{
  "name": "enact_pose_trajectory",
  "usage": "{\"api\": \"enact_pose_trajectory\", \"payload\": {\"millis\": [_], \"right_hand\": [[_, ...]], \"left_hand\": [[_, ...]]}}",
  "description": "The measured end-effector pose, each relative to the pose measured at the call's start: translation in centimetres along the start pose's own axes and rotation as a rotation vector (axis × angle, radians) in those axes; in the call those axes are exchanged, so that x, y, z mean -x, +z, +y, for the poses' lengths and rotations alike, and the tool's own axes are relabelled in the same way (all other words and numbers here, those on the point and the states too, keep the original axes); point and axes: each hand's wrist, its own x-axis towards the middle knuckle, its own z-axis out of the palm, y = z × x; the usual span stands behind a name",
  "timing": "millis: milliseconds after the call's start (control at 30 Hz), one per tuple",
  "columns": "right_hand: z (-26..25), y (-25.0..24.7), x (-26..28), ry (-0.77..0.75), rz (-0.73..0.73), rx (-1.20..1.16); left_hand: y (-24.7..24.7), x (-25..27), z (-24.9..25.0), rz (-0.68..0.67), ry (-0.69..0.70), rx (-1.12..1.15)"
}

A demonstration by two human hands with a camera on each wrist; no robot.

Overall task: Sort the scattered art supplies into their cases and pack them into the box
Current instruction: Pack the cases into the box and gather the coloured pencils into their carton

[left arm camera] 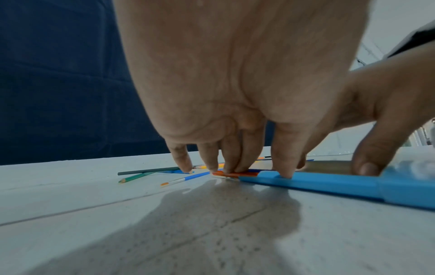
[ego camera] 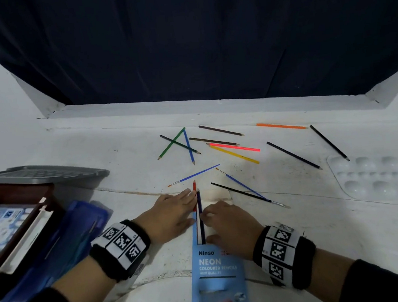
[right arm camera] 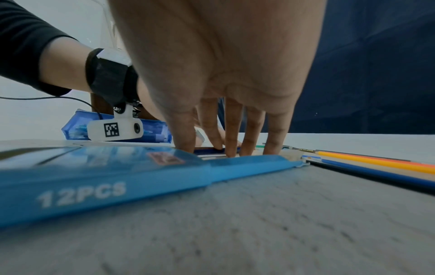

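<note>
the light-blue pencil case [ego camera: 217, 277] lies nearest on the white table [ego camera: 297, 238], mouth facing away; the left hand [ego camera: 172, 215] lies flat with straight fingers pressing the red pencil [ego camera: 194, 187]; the right hand [ego camera: 225, 220] pins the dark blue pencil [ego camera: 200, 213] at the mouth, fingers extended; loose pencils [ego camera: 233, 147] and brushes [ego camera: 195, 175] lie scattered beyond.
</note>
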Motion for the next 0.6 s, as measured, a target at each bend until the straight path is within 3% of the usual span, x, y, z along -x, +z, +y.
{"api": "enact_pose_trajectory", "payload": {"millis": [200, 467, 600], "right_hand": [[-0.5, 0.3, 0.1, -0.033, -0.008, -0.012], [-0.9, 1.3, -0.3, -0.013, 0.001, -0.362], [-0.7, 0.2, -0.1, -0.036, -0.019, -0.43]], "left_hand": [[0.5, 2.3, 0.6, -0.061, 0.007, 0.1], [1.0, 2.3, 0.6, -0.019, -0.032, 0.112], [1.1, 2.0, 0.4, -0.017, -0.043, 0.132]]}}
